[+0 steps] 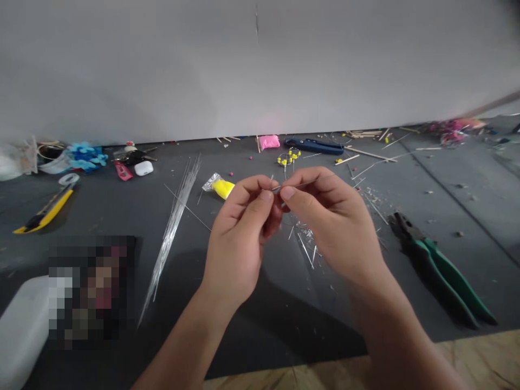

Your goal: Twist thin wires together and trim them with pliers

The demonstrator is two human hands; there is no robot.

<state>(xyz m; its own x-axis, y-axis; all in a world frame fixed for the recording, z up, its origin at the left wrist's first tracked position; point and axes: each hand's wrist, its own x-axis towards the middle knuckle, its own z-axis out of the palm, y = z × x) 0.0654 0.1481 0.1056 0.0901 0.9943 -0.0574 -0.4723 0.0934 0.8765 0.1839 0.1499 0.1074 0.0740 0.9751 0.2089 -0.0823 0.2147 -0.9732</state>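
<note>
My left hand (244, 227) and my right hand (333, 222) meet over the dark table, thumbs and fingertips pinched together. Between them runs a thin metal wire (275, 188), gripped by both. One end of it pokes up by the left fingertips, and a fine length trails off past the right fingers. Just beyond the fingertips lies a wire piece with small yellow bits (289, 157). A packet of yellow clay (222, 188) rests beside my left hand. Cut wire scraps (305, 250) are scattered beneath my right hand.
A bundle of straight wires (173, 227) lies to the left. Green-handled pliers (442, 265) are at the right. A yellow utility knife (49, 211), a white earbud case (143, 168), pink clay (270, 142) and a blue cutter (313, 145) lie farther out. A pale wall (244, 70) stands behind.
</note>
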